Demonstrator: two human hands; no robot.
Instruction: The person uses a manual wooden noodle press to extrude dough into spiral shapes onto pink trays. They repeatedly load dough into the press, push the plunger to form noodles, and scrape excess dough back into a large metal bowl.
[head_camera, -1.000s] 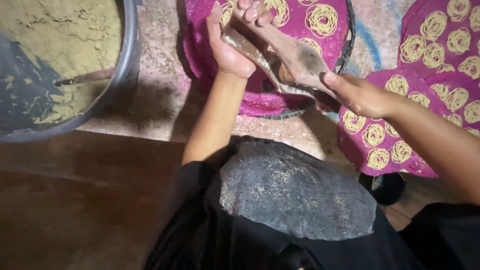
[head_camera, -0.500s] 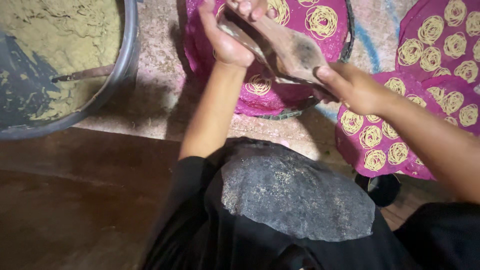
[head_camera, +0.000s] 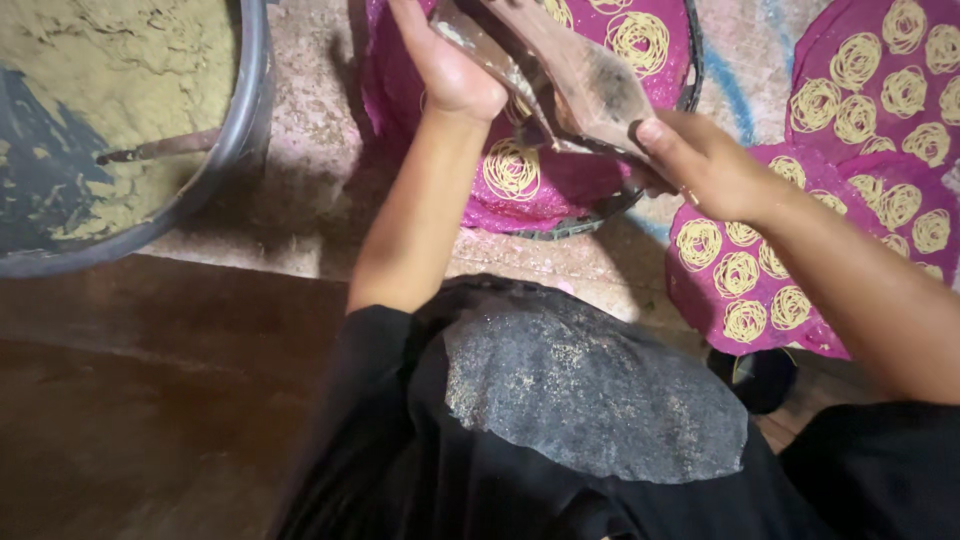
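Observation:
My left hand (head_camera: 445, 65) grips the upper part of a brown wooden press tool (head_camera: 570, 80), whose top end runs out of the frame. My right hand (head_camera: 700, 160) holds the tool's lower handle, thumb on top. The tool hangs tilted over a round tray covered with pink cloth (head_camera: 560, 190), which carries yellow coiled noodle spirals (head_camera: 512, 168). My black-clad knee, dusted with flour (head_camera: 590, 390), fills the foreground.
A large dark metal basin (head_camera: 245, 130) at the left holds yellowish dough, with a utensil handle (head_camera: 160, 148) sticking out of it. More pink cloth mats with several yellow spirals (head_camera: 750, 270) lie at the right. A brown wooden surface (head_camera: 150, 400) lies at the lower left.
Both hands and the press tool have shifted upward in view, toward the far side of the tray. The left hand's fingers are now partly cut off by the top edge.

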